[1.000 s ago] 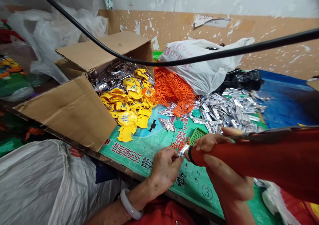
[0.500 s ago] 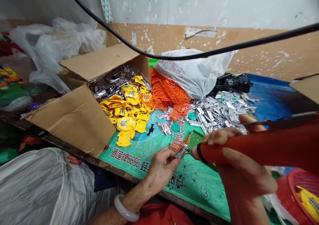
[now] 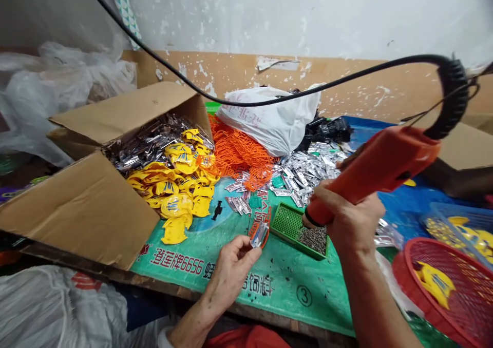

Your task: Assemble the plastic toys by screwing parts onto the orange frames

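My right hand [image 3: 355, 226] is wrapped round a red electric screwdriver [image 3: 379, 163], whose nose points down over a green screw tray [image 3: 278, 228]. Small dark screws [image 3: 315, 240] fill the tray's near right part; its far left part is a perforated grid. The screwdriver's tip is hidden by fingers and the tool body. Between thumb and fingers, my left hand [image 3: 231, 267] pinches a small silver plastic part [image 3: 259, 234] with an orange piece under it, just left of the tray. Silver parts [image 3: 241, 204] lie loose beyond that hand.
A tipped cardboard box [image 3: 88, 209] spills yellow shells [image 3: 177, 204] and dark shiny parts [image 3: 150, 140]. Orange lattice pieces [image 3: 239, 150] and a silver heap [image 3: 308, 168] lie behind. A red basket [image 3: 404, 281] stands right. The screwdriver's black cable [image 3: 215, 100] arches across.
My right hand has moved the screwdriver away from the left-hand part to the screw tray, raising its rear end. The left hand still holds the silver part. The view has shifted right.
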Available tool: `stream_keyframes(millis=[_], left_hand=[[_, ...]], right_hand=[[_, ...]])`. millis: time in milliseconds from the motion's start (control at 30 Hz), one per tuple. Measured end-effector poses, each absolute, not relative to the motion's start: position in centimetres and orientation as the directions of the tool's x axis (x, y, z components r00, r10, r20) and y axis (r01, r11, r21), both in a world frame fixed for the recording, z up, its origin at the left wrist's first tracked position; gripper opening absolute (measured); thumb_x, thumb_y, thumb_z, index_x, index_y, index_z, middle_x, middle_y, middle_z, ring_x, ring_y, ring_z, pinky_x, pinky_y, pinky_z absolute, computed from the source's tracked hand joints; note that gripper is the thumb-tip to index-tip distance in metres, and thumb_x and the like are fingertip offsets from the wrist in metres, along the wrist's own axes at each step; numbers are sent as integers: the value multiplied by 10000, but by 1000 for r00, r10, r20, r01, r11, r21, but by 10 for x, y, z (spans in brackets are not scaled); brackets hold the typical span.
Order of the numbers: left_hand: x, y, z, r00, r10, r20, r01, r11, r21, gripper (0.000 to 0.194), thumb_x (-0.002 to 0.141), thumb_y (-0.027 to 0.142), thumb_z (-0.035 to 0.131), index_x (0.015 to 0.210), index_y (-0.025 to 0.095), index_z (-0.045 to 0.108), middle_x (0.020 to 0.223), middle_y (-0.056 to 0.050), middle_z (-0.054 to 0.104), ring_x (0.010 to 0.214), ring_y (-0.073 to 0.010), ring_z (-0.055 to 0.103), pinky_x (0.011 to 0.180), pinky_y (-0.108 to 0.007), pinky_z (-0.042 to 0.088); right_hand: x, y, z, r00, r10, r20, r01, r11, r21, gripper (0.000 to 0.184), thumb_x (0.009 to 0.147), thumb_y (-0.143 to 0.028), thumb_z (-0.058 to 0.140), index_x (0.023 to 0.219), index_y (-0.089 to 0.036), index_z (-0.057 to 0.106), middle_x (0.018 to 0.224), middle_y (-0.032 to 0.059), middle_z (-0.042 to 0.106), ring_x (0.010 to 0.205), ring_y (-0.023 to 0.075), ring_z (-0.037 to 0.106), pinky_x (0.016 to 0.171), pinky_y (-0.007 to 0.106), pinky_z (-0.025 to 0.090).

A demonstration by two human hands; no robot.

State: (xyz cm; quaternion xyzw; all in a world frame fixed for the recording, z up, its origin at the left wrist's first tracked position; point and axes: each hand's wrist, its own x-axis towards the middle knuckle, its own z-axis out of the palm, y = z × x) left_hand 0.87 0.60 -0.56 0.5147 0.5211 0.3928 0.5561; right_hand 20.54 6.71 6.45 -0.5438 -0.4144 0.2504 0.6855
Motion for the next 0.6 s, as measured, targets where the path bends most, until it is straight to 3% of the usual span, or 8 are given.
stream_keyframes(millis=[133,300,600], left_hand=[[8,5,-8,138,971,-195,106,181,978,197,774,348,581,731,155,577,643,41,473,617,-108,395,592,-227,324],[11,5,-10,131,964,-230,-29,236,971,294,756,346,626,974,151,658,767,2,607,709,-132,501,688,-254,385],[8,1,7,194,906,-376,-225,414,882,203,656,271,689,742,149,551,631,45,517,586,-81,429,582,-220,308]], right_hand=[[206,66,62,540,782,312,130,288,-949,216,561,-299,807,598,-154,652,561,-15,591,516,139,560,488,288,472],[203,66,61,527,784,327,157,289,-944,226,529,-297,819,616,-161,661,582,-12,617,510,137,551,466,280,453],[210,69,59,603,737,304,233,202,-951,255,513,-336,837,649,-179,688,603,-16,627,526,148,549,494,308,445]])
